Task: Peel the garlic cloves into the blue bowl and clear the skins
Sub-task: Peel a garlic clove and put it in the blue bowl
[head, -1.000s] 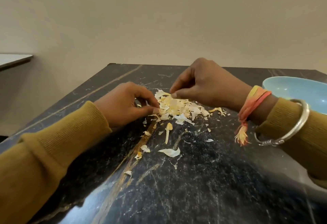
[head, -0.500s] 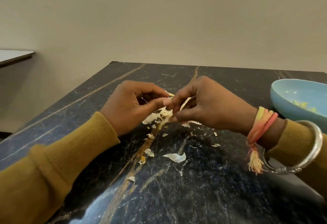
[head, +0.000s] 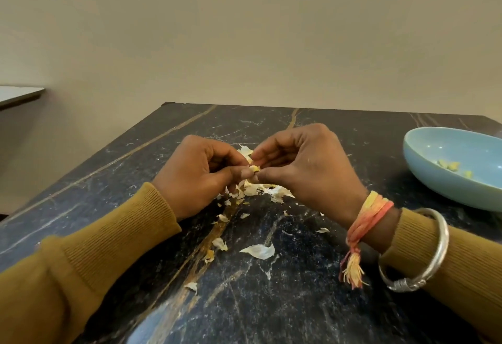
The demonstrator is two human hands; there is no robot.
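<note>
Over mid-bench, clove (head: 254, 168): small and yellowish, held above the skins between the fingertips of both grips.
left grip (head: 198, 178): fingers curled, with thumb and forefinger pinching the clove from the left.
right grip (head: 307, 169): fingers curled, with thumb and fingertips pinching the same clove from the right, tips touching those of the other grip.
skins (head: 260, 190): a pale heap on the bench just under the grips, with loose bits trailing nearer along a gold vein.
flake (head: 259, 251): the largest loose skin, lying alone, near of the heap.
bowl (head: 434, 183): blue, at far right on the bench, well apart from the grips and cut by the right edge.
pieces (head: 449, 165): a few yellowish bits inside the bowl.
bench (head: 298, 303): dark stone look, with pale and gold veins.
thread band (head: 372, 212): orange and yellow with a tassel, on the right wrist.
bangle (head: 434, 245): silver, over the right sleeve, near of the band.
sleeves (head: 108, 248): mustard, ribbed, on both arms.
wall (head: 244, 44): plain beige, beyond the far edge.
</note>
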